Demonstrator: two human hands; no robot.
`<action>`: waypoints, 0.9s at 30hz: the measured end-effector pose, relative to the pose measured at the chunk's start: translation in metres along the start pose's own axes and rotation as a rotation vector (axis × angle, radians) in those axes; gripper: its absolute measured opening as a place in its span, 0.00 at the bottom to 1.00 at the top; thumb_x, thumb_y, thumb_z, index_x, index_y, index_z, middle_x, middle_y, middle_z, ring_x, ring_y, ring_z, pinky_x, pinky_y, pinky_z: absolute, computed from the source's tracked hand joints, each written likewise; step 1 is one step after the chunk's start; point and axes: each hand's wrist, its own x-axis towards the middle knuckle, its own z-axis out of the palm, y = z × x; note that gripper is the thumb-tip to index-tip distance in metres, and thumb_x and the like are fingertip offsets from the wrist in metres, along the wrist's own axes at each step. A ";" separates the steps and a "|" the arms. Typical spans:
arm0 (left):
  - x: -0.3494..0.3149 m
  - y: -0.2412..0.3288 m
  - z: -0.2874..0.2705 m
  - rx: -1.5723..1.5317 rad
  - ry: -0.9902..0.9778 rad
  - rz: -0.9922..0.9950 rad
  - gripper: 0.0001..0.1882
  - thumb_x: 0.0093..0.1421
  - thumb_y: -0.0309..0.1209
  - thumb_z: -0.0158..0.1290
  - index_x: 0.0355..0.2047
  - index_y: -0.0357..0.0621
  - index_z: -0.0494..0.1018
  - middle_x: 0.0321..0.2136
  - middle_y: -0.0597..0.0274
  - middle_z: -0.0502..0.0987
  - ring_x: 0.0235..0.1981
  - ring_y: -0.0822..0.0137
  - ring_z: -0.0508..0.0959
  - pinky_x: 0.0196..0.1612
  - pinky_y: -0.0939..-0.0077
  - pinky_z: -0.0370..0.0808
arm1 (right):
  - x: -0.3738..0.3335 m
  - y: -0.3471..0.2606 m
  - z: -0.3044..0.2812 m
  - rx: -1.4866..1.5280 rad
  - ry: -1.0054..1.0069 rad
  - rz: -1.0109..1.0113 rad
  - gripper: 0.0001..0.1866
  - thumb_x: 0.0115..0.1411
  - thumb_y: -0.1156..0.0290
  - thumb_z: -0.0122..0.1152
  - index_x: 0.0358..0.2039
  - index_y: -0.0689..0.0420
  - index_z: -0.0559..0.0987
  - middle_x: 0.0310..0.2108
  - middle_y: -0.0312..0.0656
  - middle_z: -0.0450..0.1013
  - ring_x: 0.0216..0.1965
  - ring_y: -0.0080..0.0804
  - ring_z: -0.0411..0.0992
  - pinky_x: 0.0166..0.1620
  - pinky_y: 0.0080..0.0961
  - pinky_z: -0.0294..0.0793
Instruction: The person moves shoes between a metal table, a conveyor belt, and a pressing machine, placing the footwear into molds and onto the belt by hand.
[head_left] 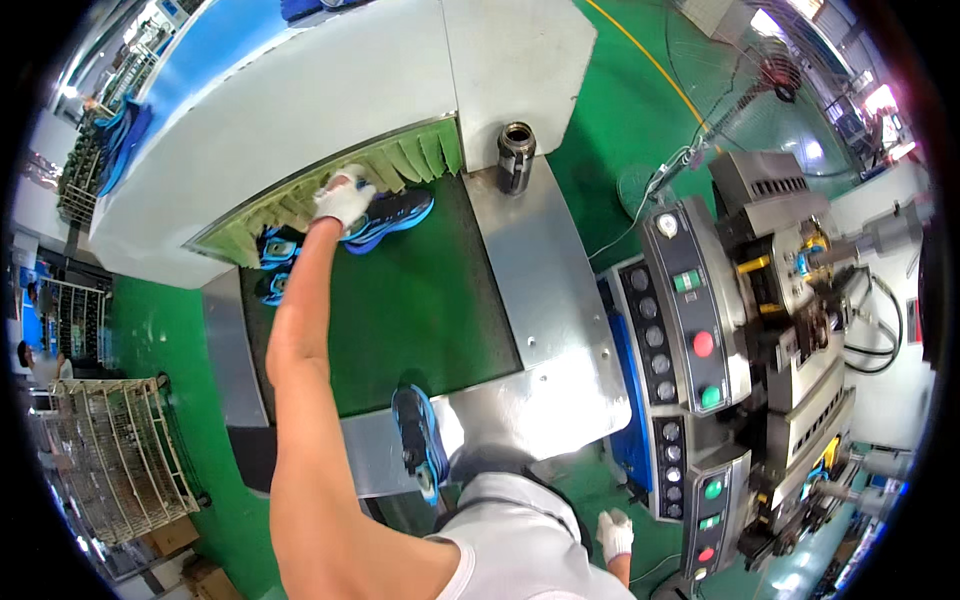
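My left arm reaches far across the belt, and my left hand [345, 199], in a white glove, is closed at the end of a black and blue sports shoe [397, 212]. The glove covers that end of the shoe, so the exact grip is partly hidden. This shoe lies by the green strip curtain [415, 157] of a machine opening. Left of my forearm are more blue and black shoes [278, 250], partly hidden. Another such shoe [417, 435] rests on the near metal edge. Low beside my body, my right hand [615, 534], also gloved, has its fingers curled with nothing visible in them.
The dark green belt [420, 310] is framed in metal [545, 250]. A steel flask [515, 158] stands at the far right corner. On the right is a machine with a button panel [700, 320]; a fan [775, 75] stands beyond. A wire cart [115, 455] is at left.
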 end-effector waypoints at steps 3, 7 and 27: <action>0.055 -0.014 0.022 0.164 -0.123 0.011 0.37 0.57 0.53 0.59 0.65 0.55 0.69 0.60 0.47 0.75 0.62 0.46 0.74 0.65 0.48 0.68 | 0.017 0.043 -0.016 0.060 0.023 0.010 0.33 0.61 0.58 0.68 0.62 0.64 0.73 0.50 0.49 0.78 0.48 0.38 0.78 0.47 0.32 0.80; 0.045 -0.059 0.133 0.519 -0.109 0.059 0.30 0.51 0.44 0.65 0.54 0.50 0.75 0.49 0.46 0.79 0.51 0.47 0.80 0.54 0.45 0.74 | -0.045 -0.053 -0.018 0.037 0.020 0.156 0.32 0.59 0.55 0.68 0.58 0.64 0.77 0.54 0.51 0.77 0.52 0.38 0.77 0.54 0.34 0.77; -0.324 0.219 0.056 -0.754 -0.713 0.583 0.30 0.46 0.33 0.68 0.50 0.37 0.78 0.39 0.51 0.84 0.42 0.55 0.83 0.49 0.60 0.77 | -0.059 -0.281 -0.026 0.279 -0.762 -0.485 0.34 0.69 0.43 0.55 0.63 0.58 0.75 0.59 0.46 0.76 0.53 0.31 0.75 0.56 0.29 0.75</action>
